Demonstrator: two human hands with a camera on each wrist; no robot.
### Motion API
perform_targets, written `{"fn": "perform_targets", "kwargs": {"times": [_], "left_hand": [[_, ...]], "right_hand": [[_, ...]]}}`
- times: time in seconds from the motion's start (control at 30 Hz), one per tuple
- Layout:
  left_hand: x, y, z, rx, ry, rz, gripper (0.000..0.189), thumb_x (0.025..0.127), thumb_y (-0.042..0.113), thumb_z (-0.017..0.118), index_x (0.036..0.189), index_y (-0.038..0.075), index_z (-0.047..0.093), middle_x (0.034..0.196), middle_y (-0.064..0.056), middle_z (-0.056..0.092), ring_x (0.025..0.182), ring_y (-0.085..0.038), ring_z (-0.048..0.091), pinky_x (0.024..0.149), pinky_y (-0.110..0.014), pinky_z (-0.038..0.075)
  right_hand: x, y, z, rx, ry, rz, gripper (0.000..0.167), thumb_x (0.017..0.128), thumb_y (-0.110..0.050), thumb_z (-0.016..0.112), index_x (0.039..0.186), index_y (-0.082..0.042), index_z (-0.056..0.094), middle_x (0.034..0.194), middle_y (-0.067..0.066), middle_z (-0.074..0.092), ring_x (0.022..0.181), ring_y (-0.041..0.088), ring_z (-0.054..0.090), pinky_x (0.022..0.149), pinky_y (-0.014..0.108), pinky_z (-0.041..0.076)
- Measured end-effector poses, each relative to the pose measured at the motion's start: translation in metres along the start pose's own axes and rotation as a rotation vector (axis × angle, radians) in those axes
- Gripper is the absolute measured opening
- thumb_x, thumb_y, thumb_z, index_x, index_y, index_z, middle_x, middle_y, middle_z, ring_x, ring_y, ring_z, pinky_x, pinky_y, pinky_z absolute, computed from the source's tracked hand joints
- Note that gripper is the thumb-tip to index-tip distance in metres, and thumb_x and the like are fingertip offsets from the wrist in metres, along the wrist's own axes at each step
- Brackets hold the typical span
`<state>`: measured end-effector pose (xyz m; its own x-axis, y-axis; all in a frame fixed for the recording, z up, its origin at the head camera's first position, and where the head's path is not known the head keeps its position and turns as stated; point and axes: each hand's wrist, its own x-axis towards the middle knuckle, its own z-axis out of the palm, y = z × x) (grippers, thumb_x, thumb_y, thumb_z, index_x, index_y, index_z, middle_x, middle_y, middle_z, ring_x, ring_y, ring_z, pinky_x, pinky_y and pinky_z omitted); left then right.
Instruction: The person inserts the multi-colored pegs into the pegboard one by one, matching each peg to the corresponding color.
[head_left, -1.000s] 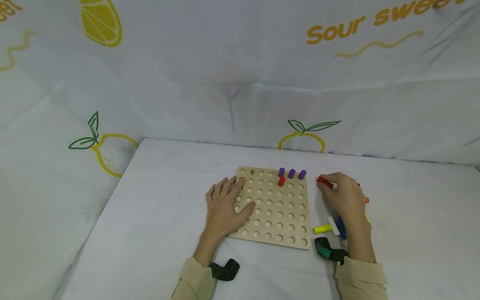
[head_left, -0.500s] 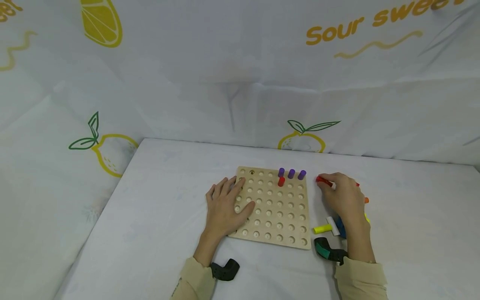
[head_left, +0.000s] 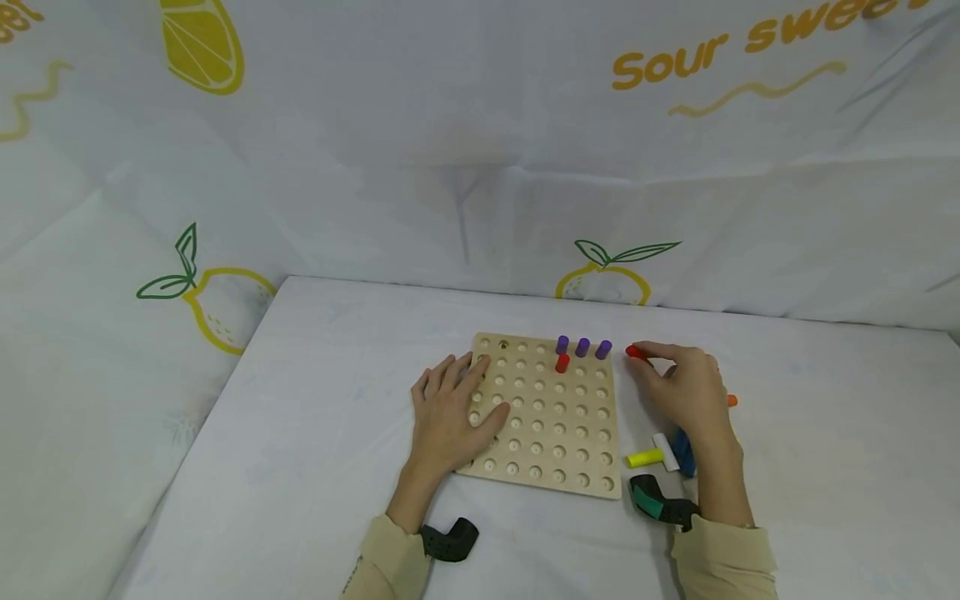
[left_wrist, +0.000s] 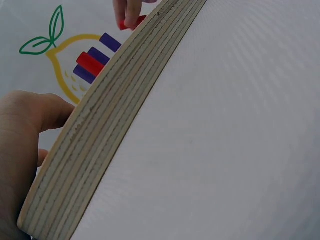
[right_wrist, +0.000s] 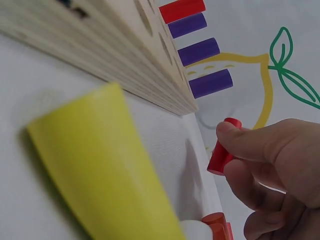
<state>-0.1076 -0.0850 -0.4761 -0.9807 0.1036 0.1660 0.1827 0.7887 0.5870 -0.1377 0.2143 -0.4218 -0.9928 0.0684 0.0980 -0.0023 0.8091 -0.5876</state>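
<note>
A square wooden pegboard (head_left: 525,458) with rows of round holes lies on the table. My left hand (head_left: 447,417) rests over its left edge, fingers spread. Three purple pegs (head_left: 583,347) stand in the far row near the right corner, and one red peg (head_left: 562,363) stands just in front of the leftmost of them. To the right of the board, my right hand (head_left: 686,387) pinches another red peg (right_wrist: 222,150) between thumb and fingers. In the right wrist view that peg is tilted and held apart from the board.
Right of the board lie a yellow peg (head_left: 643,458), a white peg (head_left: 665,451) and something blue (head_left: 684,454), partly hidden by the right forearm. An orange peg (head_left: 732,401) shows beyond the right wrist. A lemon-printed cloth (head_left: 450,208) hangs behind the table.
My right hand has shifted slightly left and the red peg in it has turned, with its end now closer to the board. The left hand stays in place.
</note>
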Motion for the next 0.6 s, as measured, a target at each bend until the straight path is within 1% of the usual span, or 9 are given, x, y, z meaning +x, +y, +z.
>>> {"fn": "perform_targets", "kwargs": {"times": [0.07, 0.13, 0.17, 0.23, 0.33, 0.43, 0.6], "left_hand": [[0.0000, 0.0000, 0.0001, 0.000, 0.000, -0.001, 0.072, 0.087, 0.053, 0.062, 0.151, 0.021, 0.053, 0.157, -0.010, 0.049, 0.150, -0.034, 0.035, 0.121, -0.064, 0.017], [-0.0001, 0.0001, 0.0002, 0.000, 0.000, -0.001, 0.072, 0.087, 0.053, 0.062, 0.151, 0.021, 0.053, 0.158, -0.010, 0.049, 0.150, -0.034, 0.035, 0.121, -0.064, 0.017], [0.0000, -0.0001, 0.0004, 0.003, 0.000, -0.001, 0.072, 0.087, 0.053, 0.062, 0.151, 0.021, 0.053, 0.158, -0.010, 0.049, 0.150, -0.034, 0.035, 0.121, -0.064, 0.017], [0.0000, -0.0002, 0.0004, 0.006, 0.000, -0.001, 0.072, 0.087, 0.053, 0.062, 0.151, 0.021, 0.053, 0.158, -0.010, 0.049, 0.150, -0.034, 0.035, 0.121, -0.064, 0.017], [-0.0002, -0.0002, 0.0005, 0.004, -0.002, -0.001, 0.072, 0.087, 0.053, 0.062, 0.151, 0.021, 0.053, 0.158, -0.010, 0.049, 0.150, -0.034, 0.035, 0.121, -0.064, 0.017], [-0.0005, 0.0001, 0.0003, 0.002, -0.002, 0.000, 0.071, 0.087, 0.053, 0.061, 0.151, 0.021, 0.052, 0.157, -0.010, 0.049, 0.150, -0.034, 0.035, 0.121, -0.064, 0.017], [-0.0005, 0.0006, -0.0004, 0.001, -0.003, -0.001, 0.072, 0.087, 0.053, 0.061, 0.151, 0.021, 0.052, 0.158, -0.010, 0.049, 0.150, -0.034, 0.035, 0.121, -0.064, 0.017]], "right_hand": [[0.0004, 0.0003, -0.0005, 0.023, 0.000, -0.021, 0.029, 0.094, -0.013, 0.072, 0.121, -0.002, 0.075, 0.085, 0.019, 0.072, 0.051, 0.016, 0.045, 0.042, 0.026, 0.031], [0.0009, 0.0012, -0.0005, 0.045, -0.003, -0.051, 0.030, 0.093, -0.012, 0.073, 0.122, -0.001, 0.074, 0.097, 0.022, 0.075, 0.052, 0.013, 0.045, 0.043, 0.025, 0.033], [0.0011, 0.0016, -0.0006, 0.052, -0.005, -0.069, 0.032, 0.093, -0.012, 0.074, 0.123, -0.001, 0.073, 0.105, 0.023, 0.075, 0.052, 0.011, 0.045, 0.044, 0.025, 0.034], [0.0017, 0.0018, -0.0005, 0.058, -0.010, -0.099, 0.033, 0.093, -0.011, 0.074, 0.125, -0.001, 0.072, 0.113, 0.024, 0.074, 0.054, 0.010, 0.046, 0.046, 0.024, 0.035], [0.0023, 0.0019, -0.0002, 0.059, -0.012, -0.129, 0.034, 0.093, -0.010, 0.074, 0.125, 0.000, 0.072, 0.113, 0.023, 0.074, 0.056, 0.009, 0.046, 0.048, 0.022, 0.037], [0.0022, 0.0014, 0.0003, 0.063, -0.007, -0.134, 0.031, 0.093, -0.010, 0.074, 0.122, 0.001, 0.073, 0.111, 0.024, 0.074, 0.057, 0.009, 0.046, 0.049, 0.022, 0.038], [0.0013, -0.0004, -0.0004, 0.096, -0.017, -0.094, 0.028, 0.092, -0.011, 0.075, 0.119, 0.000, 0.075, 0.111, 0.023, 0.075, 0.049, 0.010, 0.045, 0.043, 0.023, 0.036]]}}
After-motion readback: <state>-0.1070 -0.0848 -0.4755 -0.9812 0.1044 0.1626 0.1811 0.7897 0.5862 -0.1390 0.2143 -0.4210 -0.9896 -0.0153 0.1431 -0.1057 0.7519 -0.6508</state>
